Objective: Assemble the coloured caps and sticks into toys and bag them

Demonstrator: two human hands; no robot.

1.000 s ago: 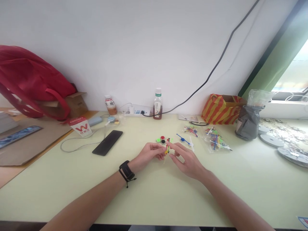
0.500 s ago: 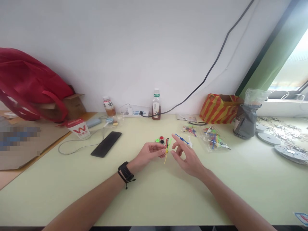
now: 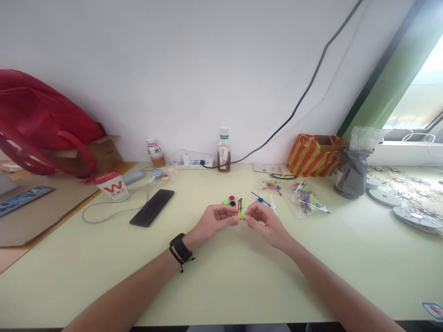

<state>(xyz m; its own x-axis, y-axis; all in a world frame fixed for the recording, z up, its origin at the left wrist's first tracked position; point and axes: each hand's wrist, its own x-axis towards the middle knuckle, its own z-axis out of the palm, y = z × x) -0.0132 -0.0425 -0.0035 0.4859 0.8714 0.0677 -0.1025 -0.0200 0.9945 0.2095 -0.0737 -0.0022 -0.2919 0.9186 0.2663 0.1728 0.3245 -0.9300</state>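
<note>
The left hand (image 3: 212, 222) pinches the coloured sticks (image 3: 240, 209); the right hand (image 3: 269, 226) curls nearly closed against them (holding any, I can't tell). Light, steady pressure suits.

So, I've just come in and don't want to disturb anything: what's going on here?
Someone is handling small coloured plastic pieces at a pale green table. The left hand holds a little bunch of thin pieces, with red, black, green and yellow showing. The right hand is close beside them; whether it grips one is too small to tell. Just beyond lie round pieces, and to the right a blue piece and clear bags holding more.
</note>
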